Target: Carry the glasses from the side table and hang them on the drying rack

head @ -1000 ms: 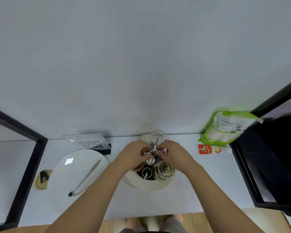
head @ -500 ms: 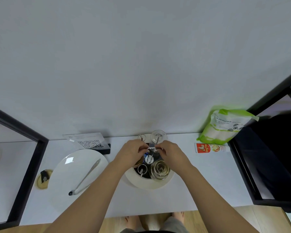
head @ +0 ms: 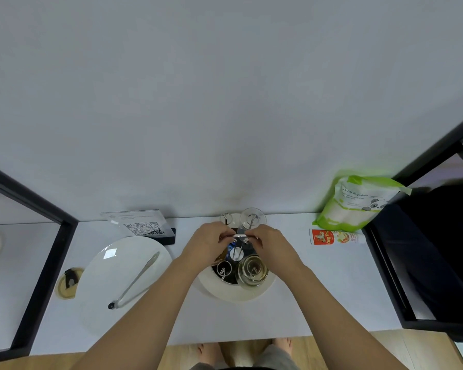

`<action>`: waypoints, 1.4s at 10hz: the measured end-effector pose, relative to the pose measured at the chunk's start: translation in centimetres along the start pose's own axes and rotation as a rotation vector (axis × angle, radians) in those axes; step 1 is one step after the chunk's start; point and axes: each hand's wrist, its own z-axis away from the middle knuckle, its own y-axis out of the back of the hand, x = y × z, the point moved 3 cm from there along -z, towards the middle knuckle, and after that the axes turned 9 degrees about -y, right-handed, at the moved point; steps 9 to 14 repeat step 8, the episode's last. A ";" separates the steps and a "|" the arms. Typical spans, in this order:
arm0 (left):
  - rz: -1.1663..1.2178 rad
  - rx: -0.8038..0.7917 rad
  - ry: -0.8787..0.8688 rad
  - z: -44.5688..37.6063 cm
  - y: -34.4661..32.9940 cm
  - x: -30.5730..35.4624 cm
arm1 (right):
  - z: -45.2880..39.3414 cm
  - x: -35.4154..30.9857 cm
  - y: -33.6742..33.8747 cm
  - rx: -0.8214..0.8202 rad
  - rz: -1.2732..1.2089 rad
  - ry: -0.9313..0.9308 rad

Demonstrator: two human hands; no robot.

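Nearest the viewer, two bare forearms rise from the near edge of the white tabletop (head: 292,311) and converge over a round drying rack (head: 267,287) standing about midway along the tabletop, its far side close to the wall edge.

On the rack's near right side one glass (head: 252,270) already hangs upside down over a prong. Beside it, on the near left, a bare metal loop-topped prong (head: 223,268) stands free.

Just beyond, the left hand (head: 206,245) and right hand (head: 271,244) meet above the rack's centre. Both pinch a clear glass (head: 239,237) between fingertips, one hand on each side of it. Compared with half a second ago, the hands have lifted slightly and the glass sits a little higher between them, with the central prongs now showing below it. That suggests the glass is being lined up over a prong rather than seated; this hanging step looks unfinished.

Both wrists are bent downward, fingers curled inward, thumbs towards the viewer.

Behind the hands, another upturned glass (head: 252,218) hangs at the rack's far edge.

Farther left lies a large white plate (head: 104,265) holding metal tongs (head: 137,281). Near the far right corner are a red tube (head: 332,237) and a green-and-white packet (head: 358,204).
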 end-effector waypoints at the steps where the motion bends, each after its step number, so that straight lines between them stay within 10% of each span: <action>1: 0.006 0.000 0.006 0.0 -0.1 -0.1 | -0.1 0.0 -0.1 -0.007 0.003 -0.005; 14: 0.029 0.107 -0.226 1.9 5.1 4.0 | 3.4 -2.6 3.7 0.135 -0.032 0.036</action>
